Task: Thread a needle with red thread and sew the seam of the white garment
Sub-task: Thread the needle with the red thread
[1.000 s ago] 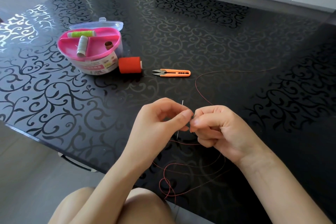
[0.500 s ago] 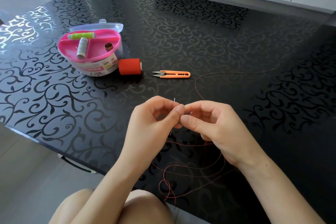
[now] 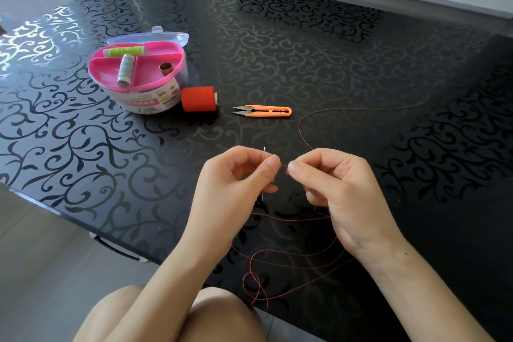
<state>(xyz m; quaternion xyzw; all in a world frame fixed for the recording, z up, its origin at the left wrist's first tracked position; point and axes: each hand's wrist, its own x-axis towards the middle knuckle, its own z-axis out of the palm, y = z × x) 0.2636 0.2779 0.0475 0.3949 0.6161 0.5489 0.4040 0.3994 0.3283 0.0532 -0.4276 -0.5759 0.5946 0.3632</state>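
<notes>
While the two hands were pressed tip to tip a moment ago, now they have pulled a little apart, and a short bit of red thread (image 3: 284,166) shows in the gap between them. The left hand (image 3: 236,189) pinches the needle (image 3: 264,149) between thumb and first finger, holding it upright, with one thin end poking out above the fingers and the other end below. The right hand (image 3: 341,191) pinches the thread close to its end. I think this means the thread has just gone through the hole in the needle and is being drawn out, but the hole is too small to see, so I cannot tell for sure. The rest of the thread runs off across the black table (image 3: 305,50) to the right and lies in loose loops near the table's front edge. No white garment is in view, so the sewing has not begun. Over to the left stands a round pink sewing box (image 3: 144,91) with its clear lid (image 3: 155,36) behind it. In its tray lie a green spool (image 3: 125,51) at the back, a grey spool (image 3: 125,69) in the middle and a small metal thimble (image 3: 165,68) on the right. Just beside the box lies a fat red spool (image 3: 198,98) on its side, and near that a pair of orange snips (image 3: 263,111).
</notes>
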